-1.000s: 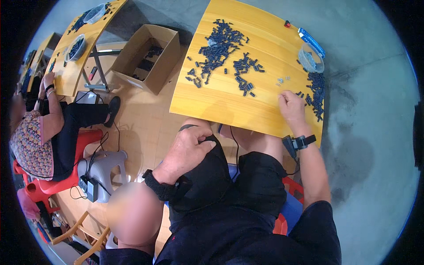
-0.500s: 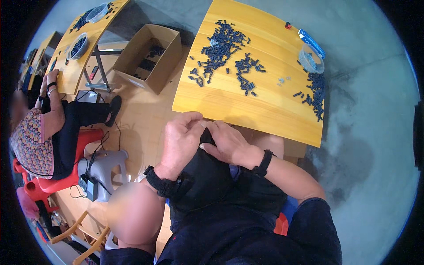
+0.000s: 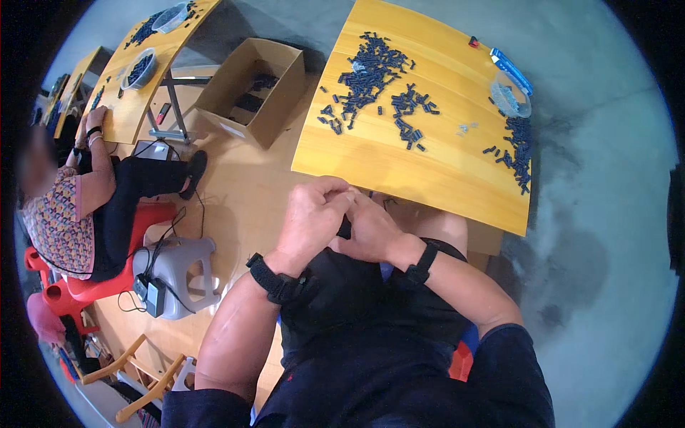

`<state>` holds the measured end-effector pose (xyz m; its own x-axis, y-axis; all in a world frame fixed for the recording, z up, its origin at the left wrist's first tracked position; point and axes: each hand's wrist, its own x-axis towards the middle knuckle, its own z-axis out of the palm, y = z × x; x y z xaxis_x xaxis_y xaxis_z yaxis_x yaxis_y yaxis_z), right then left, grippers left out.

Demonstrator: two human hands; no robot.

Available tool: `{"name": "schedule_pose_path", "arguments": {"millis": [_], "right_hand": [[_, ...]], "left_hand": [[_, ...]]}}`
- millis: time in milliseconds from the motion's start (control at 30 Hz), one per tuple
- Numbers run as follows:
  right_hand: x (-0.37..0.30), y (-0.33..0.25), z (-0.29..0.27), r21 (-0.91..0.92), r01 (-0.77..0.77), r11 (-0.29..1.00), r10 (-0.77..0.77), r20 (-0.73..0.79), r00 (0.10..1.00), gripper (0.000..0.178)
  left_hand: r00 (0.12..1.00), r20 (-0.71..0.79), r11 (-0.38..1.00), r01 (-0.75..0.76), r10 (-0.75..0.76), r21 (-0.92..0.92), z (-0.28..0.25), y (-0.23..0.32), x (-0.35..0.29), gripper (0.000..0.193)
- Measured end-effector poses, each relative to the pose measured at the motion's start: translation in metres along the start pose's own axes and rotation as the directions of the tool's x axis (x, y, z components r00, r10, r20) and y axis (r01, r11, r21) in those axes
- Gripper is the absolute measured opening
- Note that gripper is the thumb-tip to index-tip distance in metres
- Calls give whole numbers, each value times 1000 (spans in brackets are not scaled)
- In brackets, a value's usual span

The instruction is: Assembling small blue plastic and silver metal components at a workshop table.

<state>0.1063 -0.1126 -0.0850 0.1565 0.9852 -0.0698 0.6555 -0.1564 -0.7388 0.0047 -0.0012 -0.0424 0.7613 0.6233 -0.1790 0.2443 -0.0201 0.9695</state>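
Fingers (image 3: 330, 185) meet near the table (image 3: 457, 167); black pieces (image 3: 372, 80) lie beyond, apart.

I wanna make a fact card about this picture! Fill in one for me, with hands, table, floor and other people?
Left hand: at the table's near edge, fingers bent, meeting the right hand
Right hand: fingertips against the left hand
Between the fingers: too hidden to tell
Table: yellow wood
On it: small black pieces in several clusters, clear tub, blue-and-white box
Floor: open cardboard box with dark things inside
Other people: a seated person at another table
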Motion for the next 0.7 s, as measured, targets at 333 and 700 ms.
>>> {"name": "schedule_pose_path", "arguments": {"millis": [333, 700], "right_hand": [[3, -8, 14, -154, 248, 956, -261, -74, 962, 62], [30, -17, 1, -62, 346, 936, -346, 11, 938, 44]], "left_hand": [[997, -23, 997, 68, -68, 38, -3, 5, -1, 21], [994, -110, 998, 8, -2, 59, -3, 2, 2, 18]]}}
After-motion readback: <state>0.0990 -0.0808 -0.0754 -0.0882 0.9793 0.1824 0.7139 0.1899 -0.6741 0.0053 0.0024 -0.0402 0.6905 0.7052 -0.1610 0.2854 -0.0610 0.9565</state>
